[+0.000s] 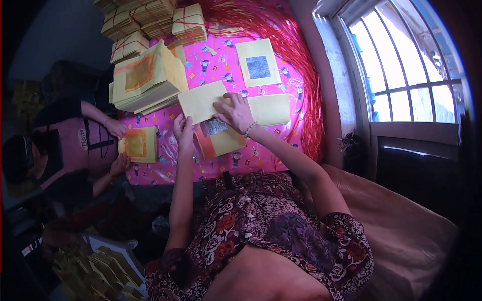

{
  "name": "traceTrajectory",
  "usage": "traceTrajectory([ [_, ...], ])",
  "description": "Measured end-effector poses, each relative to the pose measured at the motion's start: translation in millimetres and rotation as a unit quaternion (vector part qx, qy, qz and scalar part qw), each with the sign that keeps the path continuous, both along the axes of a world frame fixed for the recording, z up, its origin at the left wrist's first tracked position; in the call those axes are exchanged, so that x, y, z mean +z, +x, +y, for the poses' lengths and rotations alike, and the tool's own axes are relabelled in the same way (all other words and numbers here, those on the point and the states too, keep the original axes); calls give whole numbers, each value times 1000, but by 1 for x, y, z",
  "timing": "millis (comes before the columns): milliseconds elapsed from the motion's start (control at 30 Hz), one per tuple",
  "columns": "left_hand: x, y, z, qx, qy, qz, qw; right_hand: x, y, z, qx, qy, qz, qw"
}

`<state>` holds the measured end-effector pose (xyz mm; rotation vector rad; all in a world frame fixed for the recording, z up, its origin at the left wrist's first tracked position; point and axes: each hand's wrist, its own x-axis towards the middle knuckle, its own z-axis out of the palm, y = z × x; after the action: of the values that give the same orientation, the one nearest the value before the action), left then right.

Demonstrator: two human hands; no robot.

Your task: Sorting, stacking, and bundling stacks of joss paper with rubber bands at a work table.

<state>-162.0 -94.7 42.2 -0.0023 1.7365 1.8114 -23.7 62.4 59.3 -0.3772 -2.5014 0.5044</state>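
A plain pale-yellow paper sheet lies tilted in front of me. My left hand pinches its lower left edge between thumb and fingers. Over its right edge rests my right hand, wearing a bracelet, with thumb and fingers apart on top of the paper. Partly hidden beneath is a yellow sheet with a silver square and an orange-red band. To the right of my right hand lies another plain yellow sheet. Farther back is a yellow sheet with a dark silver square.
A pink patterned tablecloth covers the table. A thick paper stack stands at left, with tied bundles behind it. Red strands edge the right side. Another person's hands touch an orange-marked sheet at left. A barred window is at right.
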Motion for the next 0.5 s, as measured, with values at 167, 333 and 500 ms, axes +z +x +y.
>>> traceTrajectory([
  [167,25,34,17,-118,53,55,990,16,45,-1,-160,-520,194,816],
  [333,23,73,59,-277,-21,111,954,-15,117,37,-209,-542,152,800],
  [500,21,101,104,-394,-189,250,864,-60,154,54,-284,-445,99,844],
])
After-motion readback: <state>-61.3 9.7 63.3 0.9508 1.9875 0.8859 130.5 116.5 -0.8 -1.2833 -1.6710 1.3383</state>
